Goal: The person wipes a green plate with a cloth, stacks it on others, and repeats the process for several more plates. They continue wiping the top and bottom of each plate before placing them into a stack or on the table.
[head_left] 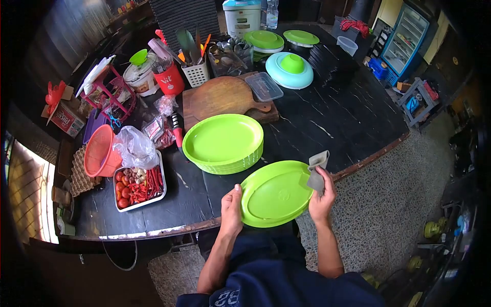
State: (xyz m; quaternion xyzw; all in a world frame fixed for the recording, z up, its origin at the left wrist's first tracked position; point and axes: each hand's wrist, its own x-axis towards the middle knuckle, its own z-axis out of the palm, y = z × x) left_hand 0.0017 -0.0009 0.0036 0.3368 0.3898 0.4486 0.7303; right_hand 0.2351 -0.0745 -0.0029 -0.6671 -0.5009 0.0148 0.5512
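A bright green oval plate [276, 197] is held tilted in front of my body at the table's front edge. My left hand [231, 210] grips its left rim, thumb up. At the right rim, my right hand [322, 197] is closed on a folded grey cloth [317, 171], which lies against the plate's edge. A small round mark shows in the middle of the plate. Just beyond it, a stack of matching green oval plates [225, 138] sits on the black table.
Left of the stack stands a white tray [138, 203] of tomatoes, chillies and garlic, beside an orange basket [101, 153] and a plastic bag [137, 148]. Behind are wooden boards [220, 97], a clear lid [264, 86], utensil holders and lidded containers. The black table's edge [368, 159] curves away at right.
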